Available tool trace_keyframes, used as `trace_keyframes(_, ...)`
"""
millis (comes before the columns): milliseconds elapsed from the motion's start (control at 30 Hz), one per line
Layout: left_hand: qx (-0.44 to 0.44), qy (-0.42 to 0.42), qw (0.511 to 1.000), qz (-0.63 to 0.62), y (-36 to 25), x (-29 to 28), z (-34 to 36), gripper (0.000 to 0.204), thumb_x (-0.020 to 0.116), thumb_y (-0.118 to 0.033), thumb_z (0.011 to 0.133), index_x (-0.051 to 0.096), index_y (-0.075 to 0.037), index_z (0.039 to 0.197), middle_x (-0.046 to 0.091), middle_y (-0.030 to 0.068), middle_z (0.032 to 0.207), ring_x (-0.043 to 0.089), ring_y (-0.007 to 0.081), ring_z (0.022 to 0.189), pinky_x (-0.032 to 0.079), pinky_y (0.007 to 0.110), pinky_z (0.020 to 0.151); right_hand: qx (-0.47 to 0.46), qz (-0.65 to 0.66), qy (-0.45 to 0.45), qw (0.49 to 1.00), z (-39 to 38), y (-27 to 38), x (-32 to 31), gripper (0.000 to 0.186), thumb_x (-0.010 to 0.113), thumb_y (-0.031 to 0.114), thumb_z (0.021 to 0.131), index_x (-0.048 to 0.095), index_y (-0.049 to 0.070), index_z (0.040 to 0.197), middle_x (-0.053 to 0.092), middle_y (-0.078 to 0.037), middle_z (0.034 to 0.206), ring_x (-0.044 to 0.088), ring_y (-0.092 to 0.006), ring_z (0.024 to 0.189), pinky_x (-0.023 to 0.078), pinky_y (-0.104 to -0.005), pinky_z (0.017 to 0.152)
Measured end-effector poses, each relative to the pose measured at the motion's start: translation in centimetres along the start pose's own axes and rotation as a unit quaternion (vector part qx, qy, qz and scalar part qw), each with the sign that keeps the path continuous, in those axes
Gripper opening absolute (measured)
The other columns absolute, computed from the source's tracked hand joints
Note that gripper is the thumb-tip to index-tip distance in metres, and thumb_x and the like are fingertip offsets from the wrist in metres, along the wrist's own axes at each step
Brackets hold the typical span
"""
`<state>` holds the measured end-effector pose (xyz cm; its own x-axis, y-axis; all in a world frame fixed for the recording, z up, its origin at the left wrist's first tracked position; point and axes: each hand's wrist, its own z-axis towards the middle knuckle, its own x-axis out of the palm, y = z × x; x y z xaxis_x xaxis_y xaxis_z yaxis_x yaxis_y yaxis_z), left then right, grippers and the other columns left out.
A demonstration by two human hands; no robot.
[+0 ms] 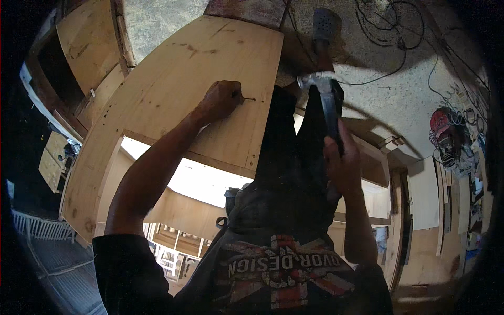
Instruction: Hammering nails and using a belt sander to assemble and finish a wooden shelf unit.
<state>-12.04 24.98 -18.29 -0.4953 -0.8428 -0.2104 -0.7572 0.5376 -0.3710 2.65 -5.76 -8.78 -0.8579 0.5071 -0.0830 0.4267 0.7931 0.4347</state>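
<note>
My left hand is closed in a pinch over a pale wooden panel. A thin nail sticks out from its fingertips, near the panel's right edge. Whether the nail's point touches the wood is hidden. My right hand grips the dark handle of a claw hammer. The hammer's metal head is raised to the right of the panel, apart from the nail. A few small dark marks, like nail heads, dot the panel's lower right corner.
The panel has a cut-out opening in front of my body. My dark-trousered legs and a grey shoe are beside its right edge. Black cables lie looped on the concrete floor. A red power tool and timber boards are at the right.
</note>
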Motion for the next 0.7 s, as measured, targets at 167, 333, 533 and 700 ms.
trace_keyframes(167, -0.016, -0.009, 1.0, -0.002, 0.2, -0.3, 0.2, 0.011, 0.07, -0.009, 0.085, 0.067, 0.002, 0.088, 0.071, 0.0193, 0.088, 0.069, 0.0332, 0.083, 0.052, 0.044, 0.08, -0.189, -0.03, -0.146, 0.971, 3.0, 2.7, -3.3, 0.053, 0.05, 0.025, 0.106, 0.04, 0.0, 0.151, 0.055, -0.004, 0.074, 0.053, -0.0112, 0.064, 0.047, -0.0272, 0.06)
trace_keyframes(333, -0.008, 0.006, 1.0, 0.006, 0.6, -0.8, 0.4, 0.012, 0.07, -0.01, 0.085, 0.068, 0.002, 0.087, 0.07, 0.0198, 0.087, 0.068, 0.0335, 0.082, 0.052, 0.044, 0.079, -0.133, 0.4, -0.167, 0.891, 4.7, 5.3, -4.7, 0.037, 0.049, 0.036, 0.107, 0.052, 0.004, 0.124, 0.057, -0.006, 0.077, 0.058, -0.0171, 0.058, 0.044, -0.028, 0.047)
trace_keyframes(533, 0.004, 0.005, 1.0, 0.016, 1.4, -0.1, 0.7, 0.017, 0.07, -0.015, 0.087, 0.062, 0.0, 0.084, 0.066, 0.0171, 0.082, 0.066, 0.0299, 0.081, 0.05, 0.042, 0.076, -0.152, -0.13, 0.091, 0.976, 6.3, -3.8, 5.7, 0.051, 0.051, 0.025, 0.105, 0.042, 0.0, 0.148, 0.065, -0.015, 0.088, 0.063, -0.0288, 0.071, 0.053, -0.0404, 0.07)
trace_keyframes(700, -0.013, 0.005, 1.0, 0.009, 1.1, -0.2, 0.5, 0.017, 0.069, -0.016, 0.089, 0.064, 0.0, 0.085, 0.067, 0.0171, 0.083, 0.067, 0.0304, 0.08, 0.051, 0.042, 0.077, -0.162, -0.009, -0.125, 0.979, 6.0, -1.6, 1.7, 0.051, 0.048, 0.025, 0.107, 0.04, 0.003, 0.153, 0.06, -0.006, 0.079, 0.056, -0.0123, 0.063, 0.048, -0.0298, 0.056)
